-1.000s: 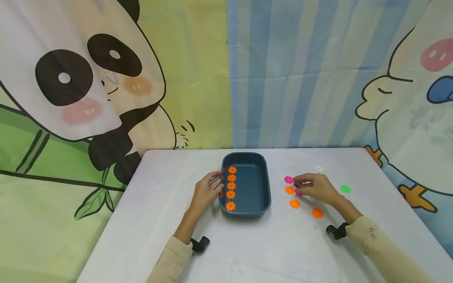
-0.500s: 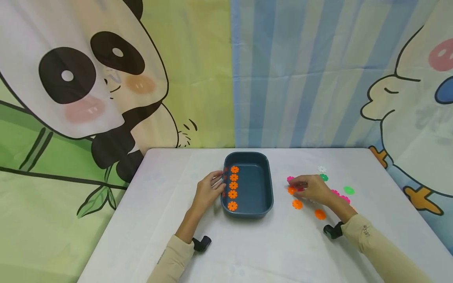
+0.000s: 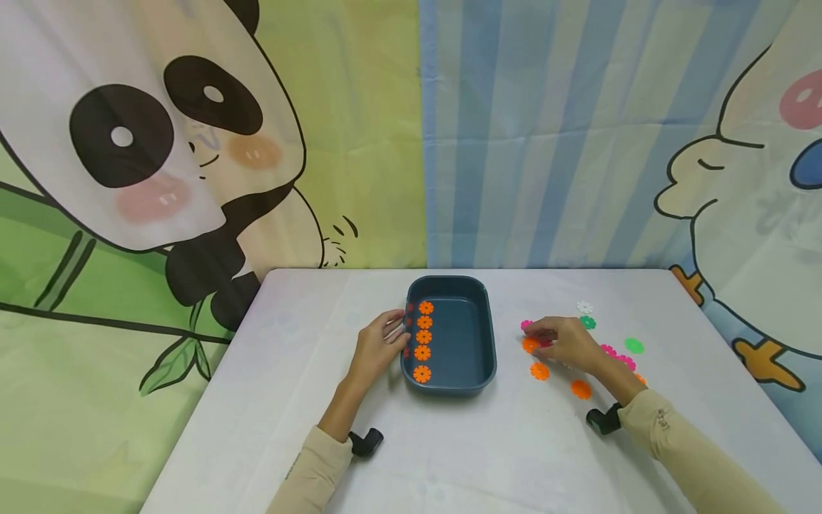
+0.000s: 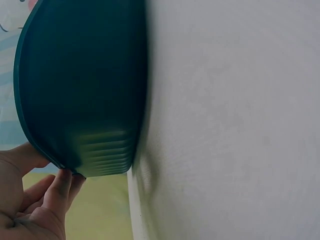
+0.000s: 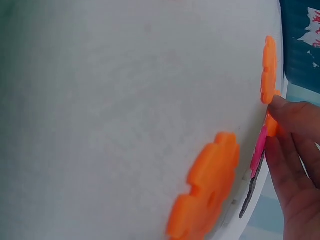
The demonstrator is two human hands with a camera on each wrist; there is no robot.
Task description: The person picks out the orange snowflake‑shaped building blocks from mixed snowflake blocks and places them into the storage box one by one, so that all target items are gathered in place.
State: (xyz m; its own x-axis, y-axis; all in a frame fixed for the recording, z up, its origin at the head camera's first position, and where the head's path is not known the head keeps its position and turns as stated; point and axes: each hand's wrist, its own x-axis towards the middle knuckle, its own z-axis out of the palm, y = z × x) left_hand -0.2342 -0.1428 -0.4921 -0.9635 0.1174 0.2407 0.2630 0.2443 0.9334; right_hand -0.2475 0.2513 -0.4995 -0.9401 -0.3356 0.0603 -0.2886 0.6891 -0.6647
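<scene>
My left hand [image 3: 377,350] grips the left rim of a dark blue rectangular tray [image 3: 477,335]. In the left wrist view, its thumb and fingers [image 4: 57,192] pinch the tray's edge. Inside the tray, orange snowflake discs [image 3: 422,353] lie in a column along the left side. To the right of the tray, my right hand [image 3: 566,343] reaches down to an orange snowflake disc [image 3: 530,345]; thumb and finger appear to pinch its edges as it lies on the table. A pink disc [image 3: 526,325] lies just beyond the fingertips. Another pink and a dark disc are partly hidden under the hand.
Loose orange discs [image 3: 581,389] lie nearer the front of the white table [image 3: 488,457]. Behind and right of the right hand are a white disc [image 3: 584,308], green discs [image 3: 633,346] and pink discs [image 3: 626,363]. A patterned curtain [image 3: 514,143] hangs behind the table.
My right hand has shifted slightly from the pink discs onto the orange disc, now partly covered by the fingers. The left hand keeps its hold on the tray.
</scene>
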